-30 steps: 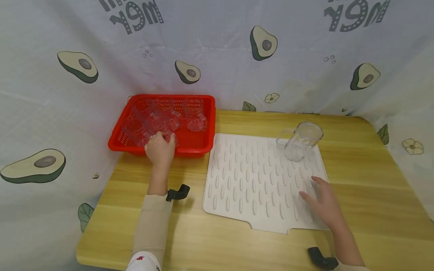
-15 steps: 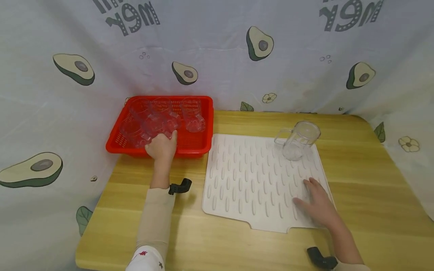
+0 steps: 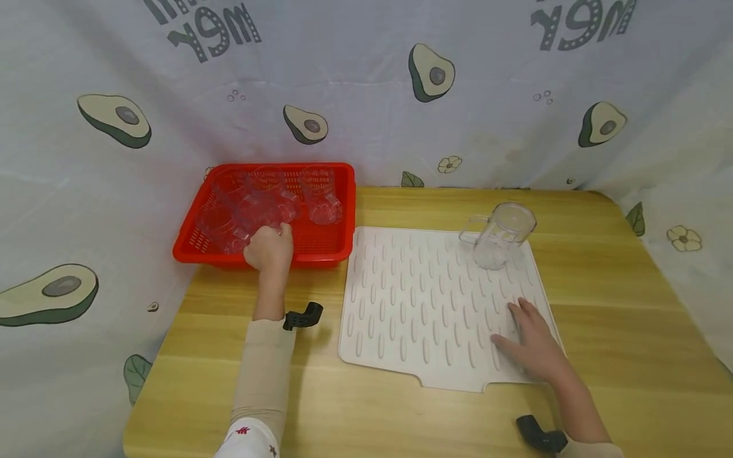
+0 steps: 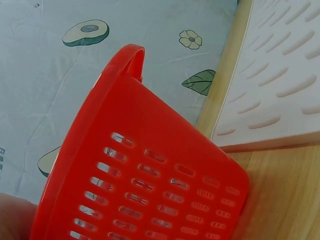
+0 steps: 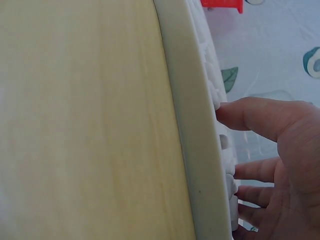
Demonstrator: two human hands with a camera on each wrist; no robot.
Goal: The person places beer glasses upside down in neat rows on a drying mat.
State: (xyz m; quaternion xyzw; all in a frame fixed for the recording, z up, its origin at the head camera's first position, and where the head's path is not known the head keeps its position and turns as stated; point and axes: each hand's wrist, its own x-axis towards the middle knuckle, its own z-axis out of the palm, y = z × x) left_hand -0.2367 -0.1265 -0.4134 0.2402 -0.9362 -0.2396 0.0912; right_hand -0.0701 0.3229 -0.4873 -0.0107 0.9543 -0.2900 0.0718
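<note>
My left hand (image 3: pixel 269 248) reaches over the front rim of a red basket (image 3: pixel 338 251) of clear mugs (image 3: pixel 321 197). Its fingers curl at the nearest mug (image 3: pixel 252 213); the fingertips are hidden. In the left wrist view only a bit of the hand (image 4: pixel 15 217) shows, behind the basket wall (image 4: pixel 165 140). My right hand (image 3: pixel 532 343) rests with spread fingers on the right part of a white ridged mat (image 3: pixel 412 305). The right wrist view shows its thumb and fingertips touching the ridges. One clear mug (image 3: pixel 501 235) stands on the mat's far right, its handle pointing left.
The wooden table (image 3: pixel 601 299) runs up to a pale avocado-print cloth (image 3: pixel 366 89) at the back and sides. A black bent piece (image 3: pixel 303 316) sits at the left wrist, another black piece (image 3: pixel 541 436) at the right. The basket stands left of the mat.
The head view has shifted slightly, moving the scene left. My right hand has moved a little forward and left on the mat. My left hand stays at the basket's front; the mugs look unmoved.
</note>
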